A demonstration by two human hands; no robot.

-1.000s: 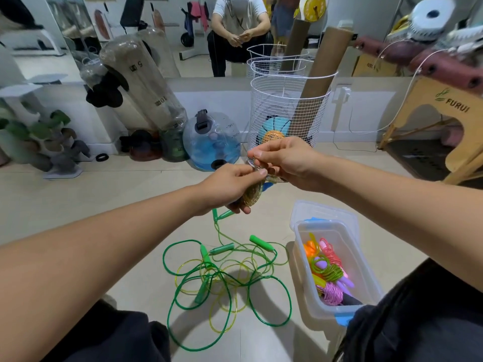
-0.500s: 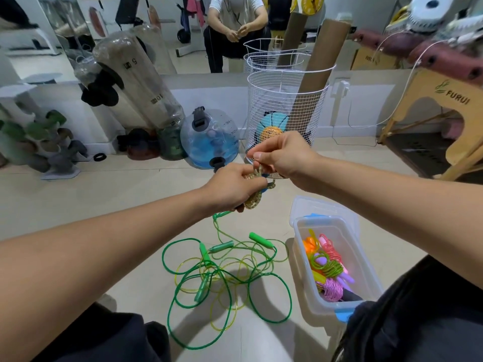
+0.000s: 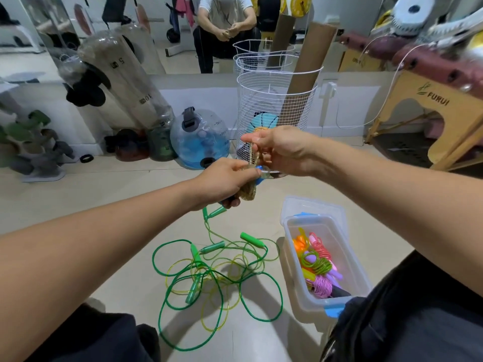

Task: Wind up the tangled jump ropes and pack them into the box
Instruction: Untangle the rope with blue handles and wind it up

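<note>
left hand point(image 3: 224, 180) grips the wound gold rope bundle point(image 3: 248, 190); right hand point(image 3: 279, 150) pinches its loose end upward, apparently to bind it. tangled green ropes point(image 3: 217, 273) on floor beside box point(image 3: 326, 257).

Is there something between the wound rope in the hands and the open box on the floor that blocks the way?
Nothing visible does. The gold rope bundle, held by the left hand and right hand, is above the floor; the box below and to the right has its lid off. The green ropes lie left of it.
</note>
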